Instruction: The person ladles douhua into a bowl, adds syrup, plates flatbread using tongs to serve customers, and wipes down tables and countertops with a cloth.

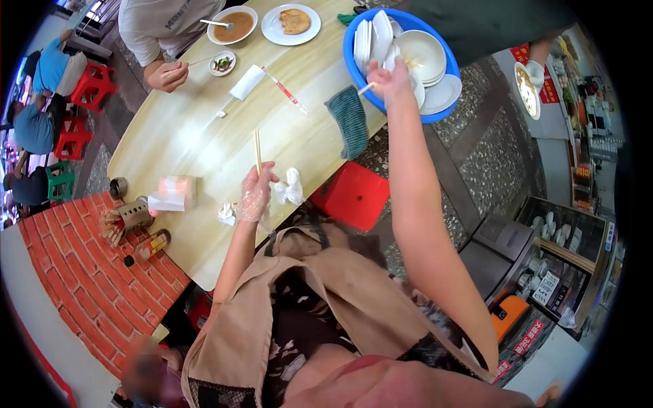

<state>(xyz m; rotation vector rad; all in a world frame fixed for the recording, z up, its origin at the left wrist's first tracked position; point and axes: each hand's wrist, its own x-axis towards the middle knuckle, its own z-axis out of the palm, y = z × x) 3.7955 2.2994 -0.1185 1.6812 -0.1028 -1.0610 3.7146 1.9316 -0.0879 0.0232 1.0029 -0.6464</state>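
My left hand (255, 194), in a clear plastic glove, is closed around a pair of light chopsticks (258, 151) over the table (224, 143). Crumpled white tissues (292, 187) lie just right of it. Stretched forward, my right hand (391, 80) is at the near rim of a blue basin (352, 64). A short pale stick-like piece (368, 88) shows at its fingers; how it is held is unclear. White plates (425, 58) and dishes are stacked in the basin. A green cloth (348, 122) lies on the table edge beside it.
Across the table a person's hand (166, 76) holds chopsticks near a soup bowl (235, 26), a plate with a flat pastry (281, 24) and a small dish (222, 64). A red stool (352, 195) stands below the edge. Tissue pack (178, 190) at left; another person stands behind the basin.
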